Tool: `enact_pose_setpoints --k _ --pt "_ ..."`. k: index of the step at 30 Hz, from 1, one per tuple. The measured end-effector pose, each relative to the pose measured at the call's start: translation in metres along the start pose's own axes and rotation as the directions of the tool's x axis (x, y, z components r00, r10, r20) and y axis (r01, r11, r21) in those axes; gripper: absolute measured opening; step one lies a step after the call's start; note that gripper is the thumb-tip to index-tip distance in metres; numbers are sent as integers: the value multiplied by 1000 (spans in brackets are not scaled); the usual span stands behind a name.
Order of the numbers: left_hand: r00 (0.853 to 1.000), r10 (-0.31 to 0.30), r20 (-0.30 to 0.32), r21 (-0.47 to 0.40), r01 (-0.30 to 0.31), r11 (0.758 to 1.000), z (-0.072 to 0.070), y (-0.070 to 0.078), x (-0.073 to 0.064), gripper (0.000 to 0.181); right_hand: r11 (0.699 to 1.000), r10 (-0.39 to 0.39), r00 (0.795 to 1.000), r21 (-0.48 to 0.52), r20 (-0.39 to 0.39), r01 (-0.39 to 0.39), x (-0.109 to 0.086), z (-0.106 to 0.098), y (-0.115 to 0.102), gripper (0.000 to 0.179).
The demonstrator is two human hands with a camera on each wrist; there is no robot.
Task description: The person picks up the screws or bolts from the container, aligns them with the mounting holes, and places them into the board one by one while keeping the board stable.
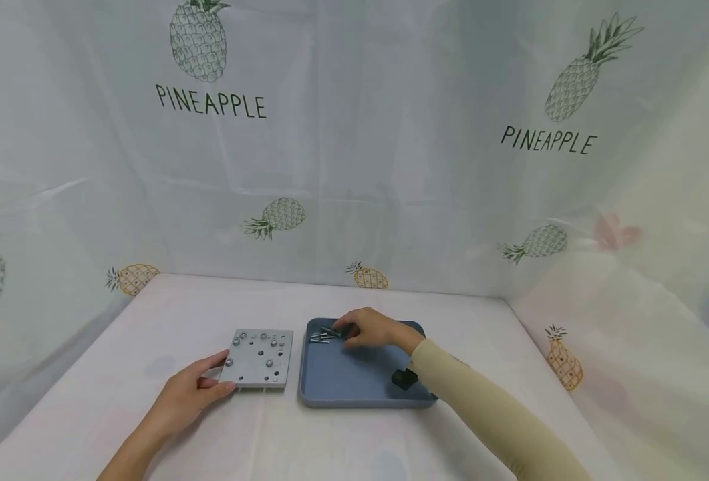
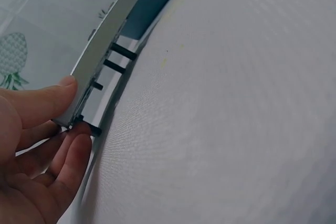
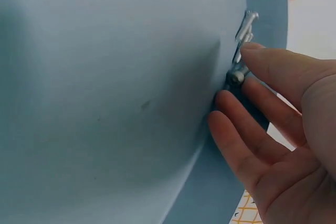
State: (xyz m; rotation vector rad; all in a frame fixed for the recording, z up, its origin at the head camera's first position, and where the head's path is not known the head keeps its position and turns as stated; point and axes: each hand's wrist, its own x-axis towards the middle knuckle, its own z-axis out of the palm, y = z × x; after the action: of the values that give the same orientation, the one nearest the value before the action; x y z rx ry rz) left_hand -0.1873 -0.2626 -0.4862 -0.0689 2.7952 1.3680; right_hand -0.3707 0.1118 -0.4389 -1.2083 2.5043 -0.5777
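My left hand [image 1: 186, 394] grips the left edge of a square metal plate [image 1: 248, 361], thumb at its near corner. Several socket-head screws stand in the plate's holes, and their dark shanks [image 2: 124, 51] stick out underneath in the left wrist view. Over the far left of a blue tray [image 1: 354, 381], my right hand [image 1: 369, 327] pinches a screw [image 3: 237, 77] between thumb and fingers, its round socket head facing the right wrist camera. Other loose screws [image 1: 320, 337] lie beside those fingertips in the tray's corner.
The tray stands just right of the plate, with its raised rim [image 1: 366, 403] toward me. A small black object [image 1: 403, 379] shows by the right sleeve [image 1: 480, 394], over the tray's near right part. Pineapple-print sheeting [image 1: 354, 167] hangs behind and beside the white-covered table [image 1: 210, 300].
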Motion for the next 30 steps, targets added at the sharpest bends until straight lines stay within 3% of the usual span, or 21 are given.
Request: enact_pose_setpoints --k 9,16,22,30 --pt "1000 4 2 -6 -4 1000 -1 4 3 84 998 41 999 -56 -5 -41 -6 -4 0 38" --pt "999 -32 -1 -6 32 999 0 6 0 84 997 24 998 -68 -60 -28 -6 3 -4 27" --pt "1000 -20 -9 -14 20 1000 0 5 -3 82 995 22 993 -92 -120 -33 -5 11 -6 19" --pt "999 -30 -12 -24 30 999 0 2 -3 84 994 34 990 -98 -138 -47 -4 12 -8 17"
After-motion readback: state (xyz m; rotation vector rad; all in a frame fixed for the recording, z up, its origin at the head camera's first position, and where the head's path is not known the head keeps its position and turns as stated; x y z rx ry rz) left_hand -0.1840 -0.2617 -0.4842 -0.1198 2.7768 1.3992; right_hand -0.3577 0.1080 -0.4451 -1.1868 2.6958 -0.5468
